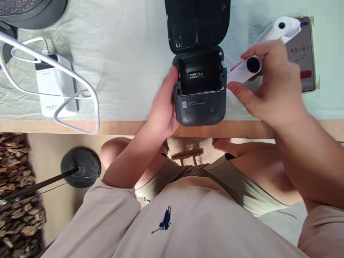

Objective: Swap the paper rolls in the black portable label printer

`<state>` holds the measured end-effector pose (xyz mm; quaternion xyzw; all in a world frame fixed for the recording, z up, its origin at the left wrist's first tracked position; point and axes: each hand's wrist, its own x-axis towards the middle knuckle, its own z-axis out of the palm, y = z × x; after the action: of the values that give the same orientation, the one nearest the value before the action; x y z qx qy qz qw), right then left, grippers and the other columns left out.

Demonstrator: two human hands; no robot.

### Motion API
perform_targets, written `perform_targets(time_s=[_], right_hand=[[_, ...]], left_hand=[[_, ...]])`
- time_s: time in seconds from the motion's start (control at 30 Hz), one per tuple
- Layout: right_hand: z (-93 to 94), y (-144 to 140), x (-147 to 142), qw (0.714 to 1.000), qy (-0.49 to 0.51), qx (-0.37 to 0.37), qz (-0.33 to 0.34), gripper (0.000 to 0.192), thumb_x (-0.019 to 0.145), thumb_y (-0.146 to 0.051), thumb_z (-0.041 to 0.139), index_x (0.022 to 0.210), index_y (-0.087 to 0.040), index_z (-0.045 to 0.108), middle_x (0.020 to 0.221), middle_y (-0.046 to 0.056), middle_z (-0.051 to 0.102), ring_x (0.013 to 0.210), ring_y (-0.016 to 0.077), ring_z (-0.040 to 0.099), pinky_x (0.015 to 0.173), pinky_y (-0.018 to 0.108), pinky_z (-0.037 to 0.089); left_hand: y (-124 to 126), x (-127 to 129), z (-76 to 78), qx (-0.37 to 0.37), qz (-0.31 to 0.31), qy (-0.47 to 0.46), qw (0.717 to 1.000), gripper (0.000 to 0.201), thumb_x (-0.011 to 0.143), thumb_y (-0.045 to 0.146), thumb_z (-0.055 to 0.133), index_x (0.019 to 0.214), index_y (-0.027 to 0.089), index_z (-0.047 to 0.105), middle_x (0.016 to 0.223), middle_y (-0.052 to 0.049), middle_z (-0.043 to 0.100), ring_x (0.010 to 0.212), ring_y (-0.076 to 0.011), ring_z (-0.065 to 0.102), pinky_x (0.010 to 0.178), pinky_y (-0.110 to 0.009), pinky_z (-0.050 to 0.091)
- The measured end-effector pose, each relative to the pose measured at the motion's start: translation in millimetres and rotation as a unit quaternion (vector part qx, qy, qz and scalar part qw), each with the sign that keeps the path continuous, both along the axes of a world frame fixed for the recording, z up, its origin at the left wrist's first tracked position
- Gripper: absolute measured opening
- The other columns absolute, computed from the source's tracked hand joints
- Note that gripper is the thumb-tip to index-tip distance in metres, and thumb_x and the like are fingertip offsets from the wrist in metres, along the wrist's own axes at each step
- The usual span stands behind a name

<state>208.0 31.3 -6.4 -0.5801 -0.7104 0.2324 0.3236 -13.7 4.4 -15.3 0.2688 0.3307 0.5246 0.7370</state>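
A dark grey label printer (200, 104) stands at the table's near edge with its lid (197, 23) flipped up and its paper bay showing a small label inside. My left hand (162, 107) grips the printer's left side. My right hand (271, 84) holds a white paper roll (245, 68) with a black core just to the right of the printer's open bay. A second white roll (282, 28) lies behind my right hand, resting partly on a phone.
A phone (303, 53) with a lit screen lies at the right. A white power bank (55, 84) with white cables (77, 77) lies at the left on the pale cloth (120, 53). The wooden table edge (120, 127) runs below; a black stand base (80, 166) is on the floor.
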Motion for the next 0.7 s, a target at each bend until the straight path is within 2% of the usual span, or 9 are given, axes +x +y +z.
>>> perform_targets(time_s=[0.07,0.17,0.33,0.4,0.47,0.57,0.6,0.67,0.7], right_hand=[[-4.7,2.8,3.3,0.998,-0.058,0.001,-0.011,0.046,0.068,-0.041,0.077,0.111,-0.032,0.064,0.103,0.002,0.070,0.065,0.0092,0.050,0.067,0.032,0.039],[-4.6,7.6,4.0,0.997,-0.079,0.000,-0.004,0.039,0.069,-0.032,0.071,0.107,-0.030,0.066,0.095,0.002,0.068,0.067,0.0106,0.053,0.069,0.033,0.045],[7.3,6.6,-5.1,0.988,-0.147,0.030,0.027,0.039,0.070,-0.024,0.066,0.109,-0.027,0.069,0.109,0.007,0.069,0.093,0.0174,0.064,0.082,0.035,0.053],[13.4,2.9,-7.5,0.983,-0.173,0.014,0.061,0.040,0.076,-0.024,0.064,0.115,-0.027,0.069,0.114,0.007,0.070,0.097,0.0179,0.066,0.088,0.037,0.054],[19.4,0.7,-5.8,0.986,-0.145,0.053,0.065,0.036,0.082,-0.027,0.060,0.117,-0.022,0.069,0.113,0.008,0.072,0.097,0.0177,0.067,0.086,0.035,0.054],[27.2,5.5,4.9,0.980,-0.064,0.190,-0.004,0.035,0.089,-0.029,0.052,0.112,-0.010,0.071,0.102,0.012,0.070,0.092,0.0174,0.066,0.075,0.032,0.049],[28.9,9.5,9.4,0.976,-0.060,0.207,-0.034,0.037,0.088,-0.028,0.052,0.113,-0.007,0.069,0.105,0.013,0.068,0.096,0.0185,0.065,0.077,0.033,0.049],[30.0,20.1,17.4,0.977,-0.088,0.180,-0.073,0.048,0.080,-0.025,0.062,0.123,-0.004,0.064,0.121,0.016,0.064,0.116,0.0241,0.062,0.093,0.036,0.051],[29.1,25.7,20.2,0.981,-0.112,0.137,-0.084,0.055,0.076,-0.024,0.067,0.127,-0.005,0.062,0.129,0.017,0.060,0.125,0.0264,0.058,0.102,0.038,0.049]], left_hand=[[0.4,0.5,-0.4,0.002,0.005,-0.007,1.000,0.042,0.102,0.057,0.046,0.098,0.022,0.070,0.118,-0.001,0.075,0.136,-0.0295,0.061,0.102,-0.035,0.062],[0.5,-0.1,-2.2,0.002,0.003,-0.019,1.000,0.040,0.101,0.055,0.049,0.097,0.022,0.070,0.116,-0.001,0.075,0.134,-0.0297,0.062,0.103,-0.036,0.061],[-0.6,-0.9,0.4,-0.018,0.011,-0.033,0.999,0.040,0.102,0.054,0.050,0.096,0.020,0.071,0.111,-0.003,0.075,0.132,-0.0289,0.064,0.104,-0.035,0.059],[-1.8,-0.4,4.8,-0.028,0.017,-0.033,0.999,0.040,0.105,0.048,0.046,0.101,0.017,0.070,0.108,-0.005,0.075,0.132,-0.0273,0.064,0.107,-0.035,0.057],[-3.0,0.0,8.7,-0.032,0.019,-0.031,0.999,0.041,0.106,0.046,0.044,0.108,0.013,0.069,0.106,-0.006,0.074,0.131,-0.0262,0.064,0.109,-0.036,0.055],[-3.9,-0.2,10.1,-0.036,0.020,-0.028,0.999,0.044,0.103,0.050,0.049,0.114,0.013,0.069,0.106,-0.007,0.074,0.128,-0.0251,0.065,0.109,-0.035,0.055],[-3.8,-0.4,9.2,-0.040,0.020,-0.026,0.999,0.045,0.102,0.051,0.050,0.115,0.013,0.070,0.107,-0.008,0.074,0.127,-0.0251,0.065,0.109,-0.034,0.054],[-3.0,-1.1,6.4,-0.047,0.022,-0.021,0.998,0.048,0.100,0.054,0.053,0.117,0.013,0.069,0.110,-0.008,0.075,0.127,-0.0256,0.065,0.109,-0.035,0.054],[-2.3,-1.4,4.9,-0.050,0.023,-0.019,0.998,0.048,0.100,0.055,0.053,0.118,0.013,0.069,0.112,-0.009,0.075,0.127,-0.0261,0.065,0.109,-0.036,0.054]])
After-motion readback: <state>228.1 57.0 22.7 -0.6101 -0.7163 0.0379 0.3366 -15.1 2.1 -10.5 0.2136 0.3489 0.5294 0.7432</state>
